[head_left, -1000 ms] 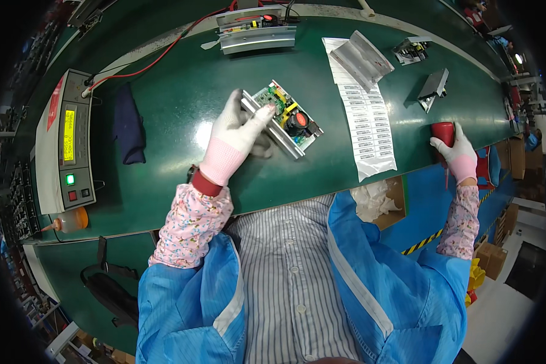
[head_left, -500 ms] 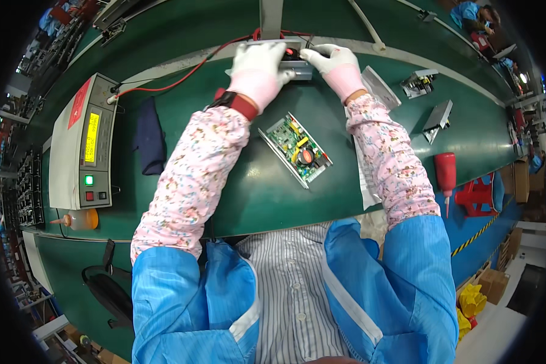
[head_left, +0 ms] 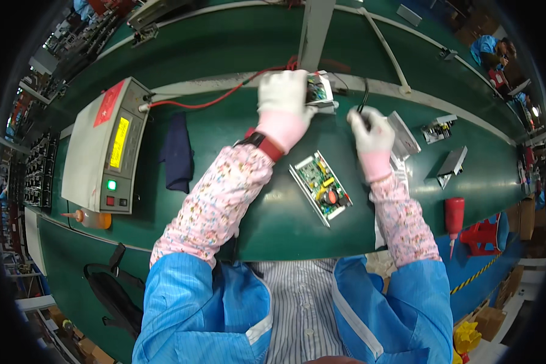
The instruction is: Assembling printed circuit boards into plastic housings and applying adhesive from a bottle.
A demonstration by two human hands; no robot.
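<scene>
My left hand, in a white glove, rests on a metal-cased circuit board unit at the far side of the green table and grips it. My right hand, also gloved, is pinched around a thin black cable just right of that unit. A second green circuit board on a metal plate lies flat on the table between my forearms, untouched. A red wire runs from the unit toward a grey tester box.
A dark blue cloth lies beside the tester. An orange-capped bottle stands at the table's near left edge. Metal housings and another small board sit at right, a red dispenser bottle near the right edge.
Both hands were together on the far unit; now my right hand has pulled away to the right, holding the black cable. My left hand stays on the unit.
</scene>
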